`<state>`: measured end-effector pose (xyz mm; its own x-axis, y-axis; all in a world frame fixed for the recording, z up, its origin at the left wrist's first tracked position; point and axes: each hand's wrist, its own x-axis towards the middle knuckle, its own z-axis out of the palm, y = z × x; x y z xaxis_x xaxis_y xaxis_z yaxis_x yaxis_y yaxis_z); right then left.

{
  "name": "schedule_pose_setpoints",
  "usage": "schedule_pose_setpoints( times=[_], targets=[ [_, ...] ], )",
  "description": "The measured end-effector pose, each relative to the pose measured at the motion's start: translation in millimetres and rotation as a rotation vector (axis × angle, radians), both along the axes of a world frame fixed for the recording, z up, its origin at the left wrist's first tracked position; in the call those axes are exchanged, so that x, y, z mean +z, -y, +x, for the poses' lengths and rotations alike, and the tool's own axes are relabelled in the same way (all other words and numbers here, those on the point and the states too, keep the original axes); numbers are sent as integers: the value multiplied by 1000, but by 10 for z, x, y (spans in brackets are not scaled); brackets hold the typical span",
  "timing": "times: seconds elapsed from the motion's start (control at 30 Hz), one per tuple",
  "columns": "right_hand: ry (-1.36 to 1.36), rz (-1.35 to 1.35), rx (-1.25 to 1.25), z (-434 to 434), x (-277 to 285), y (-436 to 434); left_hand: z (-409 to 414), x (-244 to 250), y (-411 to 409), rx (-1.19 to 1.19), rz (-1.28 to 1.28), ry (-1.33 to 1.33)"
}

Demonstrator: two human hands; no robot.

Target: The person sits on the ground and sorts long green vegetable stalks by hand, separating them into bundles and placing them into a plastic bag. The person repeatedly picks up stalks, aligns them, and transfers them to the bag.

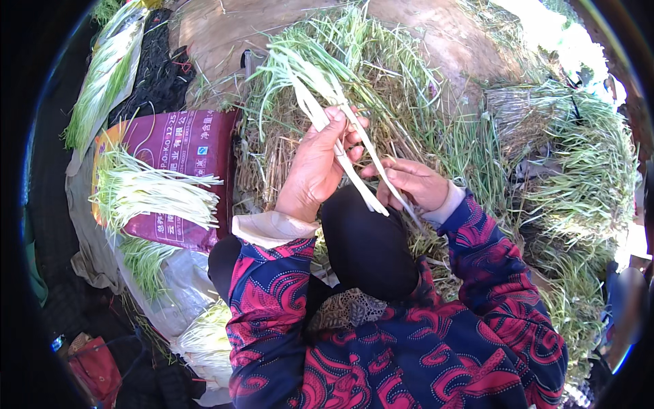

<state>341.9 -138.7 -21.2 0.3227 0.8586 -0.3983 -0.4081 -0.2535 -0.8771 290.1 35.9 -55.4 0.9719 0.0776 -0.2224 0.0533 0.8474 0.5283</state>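
My left hand point(322, 158) is closed around several pale plant stalks point(352, 171), their green leafy tops fanning out beyond it towards the upper left. The thumb lies along the stalks. My right hand point(409, 183) is just to the right, its fingers at one stalk point(380, 166) that hangs apart from the others; whether they grip it is partly hidden. To the left, a bunch of trimmed-looking pale stalks point(168, 191) lies on a maroon printed sack point(153, 138). Beyond my hands is a large heap of green and straw-coloured stalks point(286, 153).
More leafy bundles point(577, 163) are piled on the right. Green-white stalks point(110, 76) lie on a sheet at the upper left, beside dark netting point(153, 66). Another pale bunch point(209, 337) is at the lower left, near a red cloth item point(96, 365). My dark-clad knee point(368, 245) is below my hands.
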Motion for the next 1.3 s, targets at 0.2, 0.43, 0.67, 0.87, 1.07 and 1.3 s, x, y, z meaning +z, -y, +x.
schedule_pose_setpoints(
  times=[0.2,0.43,0.67,0.87,1.07,1.3],
  targets=[
    [155,88,-456,-134,-288,25,-270,150,-68,212,53,-248],
    [715,-43,-382,-531,-414,15,-926,72,603,115,-46,-357],
    [-227,262,-642,-615,-517,290,-1011,-85,590,164,21,-436],
    [-314,277,-1056,38,-513,1305,-1091,-4,289,157,-201,-192],
    [667,-551,-725,244,-598,1902,-1037,189,64,321,-202,-132],
    [507,-1,-106,-657,-218,517,-993,-76,276,241,-112,-240]
  ],
)
